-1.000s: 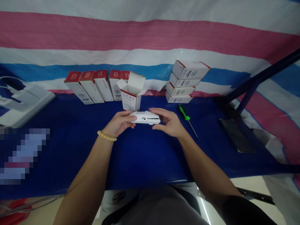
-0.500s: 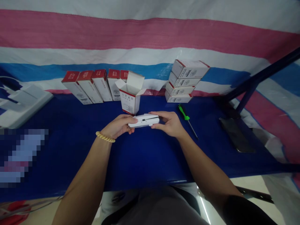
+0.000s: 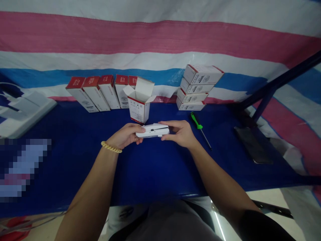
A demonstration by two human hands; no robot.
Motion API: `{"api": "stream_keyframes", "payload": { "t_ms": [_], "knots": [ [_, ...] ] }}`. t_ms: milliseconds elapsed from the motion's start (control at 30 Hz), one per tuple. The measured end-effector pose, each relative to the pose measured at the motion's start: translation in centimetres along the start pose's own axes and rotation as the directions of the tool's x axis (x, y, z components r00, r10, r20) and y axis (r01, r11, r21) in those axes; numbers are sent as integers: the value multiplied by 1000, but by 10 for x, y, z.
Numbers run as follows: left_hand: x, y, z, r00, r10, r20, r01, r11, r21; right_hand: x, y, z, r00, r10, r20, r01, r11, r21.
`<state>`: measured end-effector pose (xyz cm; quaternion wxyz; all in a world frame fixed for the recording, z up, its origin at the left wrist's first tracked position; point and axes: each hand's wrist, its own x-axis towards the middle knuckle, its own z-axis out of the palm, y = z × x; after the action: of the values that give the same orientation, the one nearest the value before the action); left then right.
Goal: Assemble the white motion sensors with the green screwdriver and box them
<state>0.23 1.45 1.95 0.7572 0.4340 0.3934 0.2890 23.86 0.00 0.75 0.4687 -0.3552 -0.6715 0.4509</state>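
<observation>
A white, flat plastic device [image 3: 153, 131] with a dark slot along its near side is held between my two hands above the blue table. My left hand [image 3: 127, 134] grips its left end, thumb on top and fingers underneath. At the other end, my right hand [image 3: 181, 133] pinches it between thumb and fingers. Just behind the device stands an open white-and-red carton [image 3: 139, 108] with its flaps up; its inside bottom is hidden from me. A green-handled screwdriver [image 3: 197, 122] lies to the right of my right hand.
Several red-topped cartons [image 3: 87, 97] stand in a row at the back left. More cartons [image 3: 197, 87] are stacked at the back right. A dark phone-like slab [image 3: 250, 145] lies on the blue table [image 3: 155, 174] at right. White power strips or adapters [image 3: 25, 110] sit far left.
Both hands and the white device have shifted very slightly left, and the device is tilted a little differently. The grip stays the same, and the cartons and screwdriver stay put.
</observation>
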Motion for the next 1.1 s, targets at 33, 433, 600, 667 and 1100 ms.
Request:
{"api": "stream_keyframes", "payload": {
  "t_ms": [33,433,600,667,1100],
  "knots": [
    [0,0,0,1000,1,0,-1,1000,0,0,0,0,1000,6,5,-6,1000,6],
    [-3,3,2,999,-6,-47,6,1000,10,0,-1,-3,998,-62,-2,62,992,-111],
    [-1,0,-3,1000,23,-10,-23,1000,6,0,-4,-3,995,-98,-23,92,978,-185],
    [0,-1,-4,999,35,15,-35,999,4,0,-5,-2,996,-78,-34,72,985,-155],
    [-2,-2,-9,988,49,149,-61,995,77,2,-8,-1,996,-88,17,88,994,-60]
  ]
}}
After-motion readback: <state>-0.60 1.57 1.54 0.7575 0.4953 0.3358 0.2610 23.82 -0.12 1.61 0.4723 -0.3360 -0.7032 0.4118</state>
